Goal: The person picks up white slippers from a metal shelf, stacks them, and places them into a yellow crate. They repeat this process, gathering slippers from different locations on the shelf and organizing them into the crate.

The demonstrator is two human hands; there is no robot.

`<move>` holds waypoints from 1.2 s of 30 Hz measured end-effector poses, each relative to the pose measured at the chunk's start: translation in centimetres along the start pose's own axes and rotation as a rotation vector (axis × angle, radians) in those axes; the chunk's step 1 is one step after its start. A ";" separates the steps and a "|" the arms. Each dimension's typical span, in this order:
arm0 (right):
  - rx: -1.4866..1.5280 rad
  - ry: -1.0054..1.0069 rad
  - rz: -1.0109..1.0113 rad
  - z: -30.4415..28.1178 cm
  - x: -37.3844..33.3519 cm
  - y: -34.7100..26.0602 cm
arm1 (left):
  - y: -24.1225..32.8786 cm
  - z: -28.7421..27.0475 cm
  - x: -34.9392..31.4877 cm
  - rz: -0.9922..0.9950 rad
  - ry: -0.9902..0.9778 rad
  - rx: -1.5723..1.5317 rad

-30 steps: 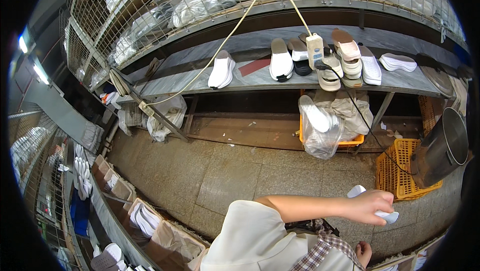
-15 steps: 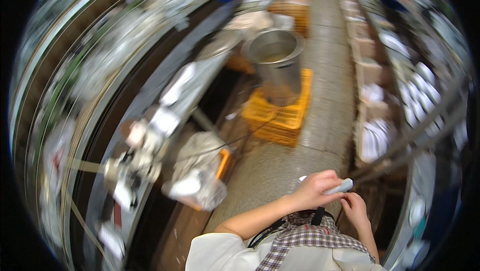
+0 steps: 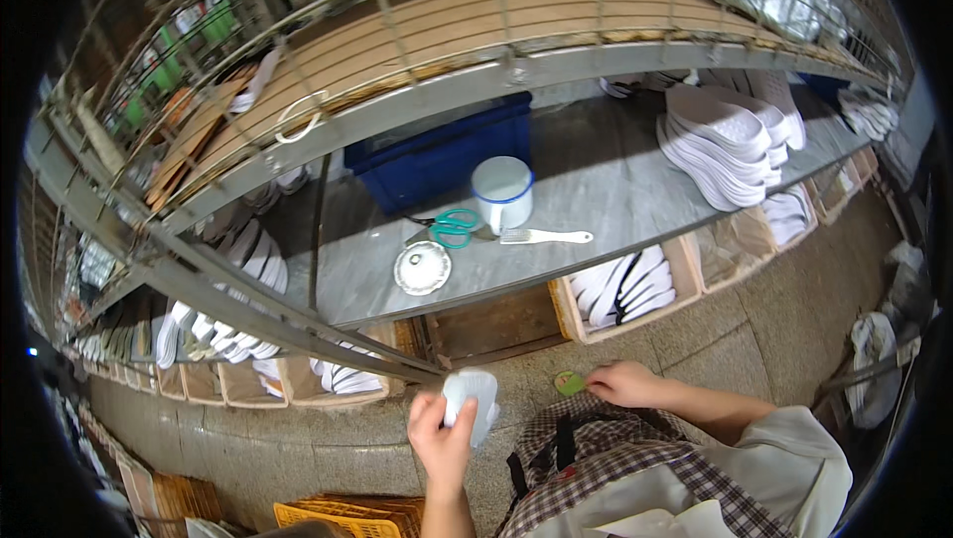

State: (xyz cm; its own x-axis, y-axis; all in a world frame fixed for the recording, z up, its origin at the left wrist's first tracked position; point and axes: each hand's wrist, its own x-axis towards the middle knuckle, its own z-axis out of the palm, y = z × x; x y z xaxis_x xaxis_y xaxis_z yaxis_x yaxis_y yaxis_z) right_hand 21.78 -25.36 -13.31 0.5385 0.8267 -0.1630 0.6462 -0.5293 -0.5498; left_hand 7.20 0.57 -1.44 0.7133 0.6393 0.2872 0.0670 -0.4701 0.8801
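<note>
My left hand [image 3: 437, 437] grips a pale grey-white shoe sole [image 3: 471, 401] upright, thumb across its face and fingers behind. My right hand [image 3: 623, 385] pinches a small flat green piece [image 3: 569, 382] with an orange patch, in front of my checked apron; its kind I cannot make out. Both hands are over the floor, apart from each other. On the grey bench beyond stand a white enamel mug [image 3: 502, 193] with a blue rim, green-handled scissors [image 3: 455, 228], a white-handled brush [image 3: 546, 236] and a round patterned lid [image 3: 422, 268].
A metal rack [image 3: 516, 69] rises over the bench, its post [image 3: 288, 308] slanting down near my left hand. White soles [image 3: 720, 141] are stacked at the bench's right. A blue crate [image 3: 447, 156] stands behind the mug. Sole-filled bins [image 3: 685, 265] line the bench front. Yellow crates [image 3: 347, 516] sit lower left.
My view has swung from the aisle with the steel pot to the bench. My hands, close together before, are now apart; the sole is in my left hand and the green piece shows in my right.
</note>
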 end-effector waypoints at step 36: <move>0.135 0.496 -0.072 -9.1 -5.9 16.7 | 11.0 14.4 16.0 0.753 -0.148 1.290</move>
State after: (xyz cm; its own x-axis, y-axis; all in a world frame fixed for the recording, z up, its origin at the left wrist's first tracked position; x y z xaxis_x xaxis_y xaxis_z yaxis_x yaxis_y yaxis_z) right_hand 34.33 -40.79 -14.08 0.7079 0.6529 0.2695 0.6334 -0.4180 -0.6513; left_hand 29.36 -3.11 7.37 0.9166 -0.0187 0.3994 0.1575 -0.9012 -0.4037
